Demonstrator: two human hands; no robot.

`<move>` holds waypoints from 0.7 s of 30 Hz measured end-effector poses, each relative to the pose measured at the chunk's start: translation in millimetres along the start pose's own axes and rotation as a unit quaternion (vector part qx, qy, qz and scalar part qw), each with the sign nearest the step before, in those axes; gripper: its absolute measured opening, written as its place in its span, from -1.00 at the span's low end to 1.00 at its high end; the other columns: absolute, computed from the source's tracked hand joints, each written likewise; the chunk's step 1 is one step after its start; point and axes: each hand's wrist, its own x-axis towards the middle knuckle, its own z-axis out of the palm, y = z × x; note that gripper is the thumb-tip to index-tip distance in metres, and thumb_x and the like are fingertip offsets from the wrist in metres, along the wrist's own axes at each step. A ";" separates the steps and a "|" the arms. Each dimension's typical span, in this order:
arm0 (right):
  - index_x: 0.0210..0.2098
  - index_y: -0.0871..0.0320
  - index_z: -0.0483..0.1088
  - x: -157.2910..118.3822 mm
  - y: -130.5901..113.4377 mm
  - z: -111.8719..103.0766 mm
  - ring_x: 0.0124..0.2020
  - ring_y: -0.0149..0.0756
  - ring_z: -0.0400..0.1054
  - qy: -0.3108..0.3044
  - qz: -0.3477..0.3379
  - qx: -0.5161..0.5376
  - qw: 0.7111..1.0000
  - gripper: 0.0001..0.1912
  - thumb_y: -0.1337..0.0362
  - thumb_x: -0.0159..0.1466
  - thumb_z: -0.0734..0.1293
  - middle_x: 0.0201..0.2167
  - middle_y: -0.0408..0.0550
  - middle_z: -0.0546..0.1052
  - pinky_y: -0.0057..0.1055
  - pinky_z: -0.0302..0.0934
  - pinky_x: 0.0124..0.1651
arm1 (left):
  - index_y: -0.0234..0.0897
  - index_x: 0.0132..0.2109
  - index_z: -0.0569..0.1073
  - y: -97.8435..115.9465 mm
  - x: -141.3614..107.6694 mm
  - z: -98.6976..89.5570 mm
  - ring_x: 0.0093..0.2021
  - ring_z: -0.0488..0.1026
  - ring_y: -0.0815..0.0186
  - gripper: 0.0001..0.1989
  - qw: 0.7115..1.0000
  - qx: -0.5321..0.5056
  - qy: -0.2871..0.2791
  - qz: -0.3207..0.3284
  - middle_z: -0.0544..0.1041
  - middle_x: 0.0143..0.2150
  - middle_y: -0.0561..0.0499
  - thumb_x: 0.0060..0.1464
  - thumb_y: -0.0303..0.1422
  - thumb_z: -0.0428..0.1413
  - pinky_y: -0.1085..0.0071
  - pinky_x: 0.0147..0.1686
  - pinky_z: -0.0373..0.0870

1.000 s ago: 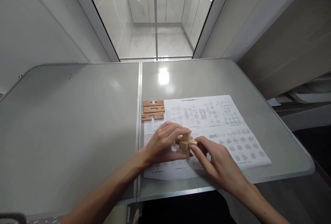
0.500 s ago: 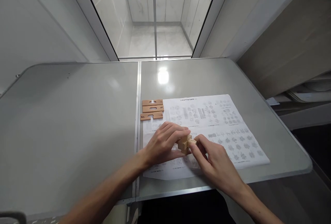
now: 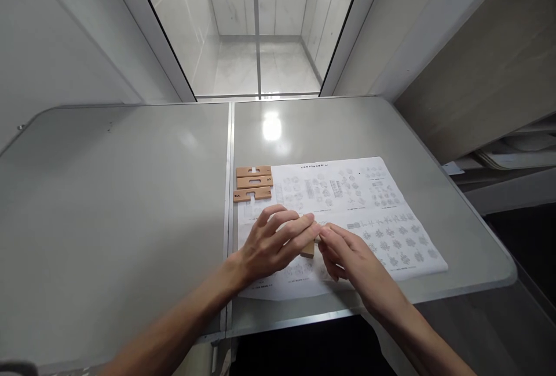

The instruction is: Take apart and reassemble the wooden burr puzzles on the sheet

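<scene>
A small light-wood block puzzle (image 3: 308,249) sits low over the printed sheet, mostly hidden beneath my fingers. My left hand (image 3: 278,238) arches over it from the left with the fingers closed around its top. From the right, my right hand (image 3: 345,251) pinches at the puzzle's right side, thumb and forefinger meeting close to my left fingertips. What exactly lies in that pinch is covered. Under both hands spreads the white instruction sheet (image 3: 403,225) with rows of small grey diagrams.
Three notched brown wooden pieces (image 3: 254,182), marked with numbers, lie stacked in a row at the sheet's upper left corner. The grey folding table (image 3: 165,179) has a metal seam left of the sheet. Behind stands a glass door (image 3: 234,28); shelves are at right.
My left hand has rolled over the top of the wooden puzzle, hiding more of it. My right fingers have shifted from its front to its right edge. The view has moved slightly.
</scene>
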 end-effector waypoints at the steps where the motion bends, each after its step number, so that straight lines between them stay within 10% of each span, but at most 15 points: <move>1: -0.40 0.05 0.22 -0.9 -1.9 0.6 -0.55 -0.35 0.09 -0.004 -0.007 0.005 1.000 -0.44 -0.26 0.48 0.19 -0.60 -0.26 0.21 -0.39 0.11 -0.44 | -0.14 0.24 0.40 0.1 -0.2 0.2 -0.03 0.56 0.21 -0.59 1.000 -0.008 0.000 -0.012 0.65 0.03 -0.04 0.33 -0.56 0.17 0.21 0.04 0.51; 6: -0.36 0.08 0.32 -7.9 -7.9 0.1 -0.53 -0.35 0.18 0.052 -0.151 -0.109 0.981 -0.53 -0.08 0.55 0.19 -0.56 -0.21 0.31 -0.38 0.14 -0.40 | -0.11 0.46 0.14 -0.7 -1.7 5.8 0.30 0.43 -0.03 -0.15 0.973 -0.179 -0.011 -0.144 0.37 0.32 -0.27 0.16 -0.34 0.38 0.01 0.18 0.55; 10: -0.28 0.08 0.37 -9.5 -1.5 -6.7 -0.53 -0.36 0.26 0.098 -0.231 -0.198 0.948 -0.68 0.09 0.57 0.21 -0.52 -0.21 0.40 -0.40 0.17 -0.40 | -0.08 0.55 0.03 -2.6 1.2 2.4 0.26 0.48 -0.09 0.23 0.888 -0.391 -0.076 -0.230 0.34 0.39 -0.30 -0.09 -0.10 0.55 -0.06 0.23 0.52; 16: -0.11 0.09 0.39 -12.1 12.8 -13.0 -0.51 -0.38 0.35 0.088 -0.332 -0.259 0.903 -0.88 0.27 0.56 0.24 -0.45 -0.22 0.46 -0.44 0.22 -0.39 | -0.20 0.40 0.43 -5.7 10.1 -9.4 0.20 0.57 -0.06 -0.26 0.751 -0.540 -0.158 -0.346 0.61 0.20 -0.23 0.21 0.02 0.36 0.01 0.23 0.50; 21: -0.12 0.10 0.37 -15.2 17.3 -13.3 -0.50 -0.41 0.36 0.075 -0.349 -0.273 0.893 -0.90 0.34 0.55 0.24 -0.43 -0.23 0.45 -0.44 0.20 -0.37 | -0.22 0.28 0.56 -5.7 12.2 -8.9 0.12 0.61 -0.01 -0.30 0.730 -0.561 -0.150 -0.360 0.67 0.11 -0.20 0.06 -0.09 0.50 0.04 0.20 0.52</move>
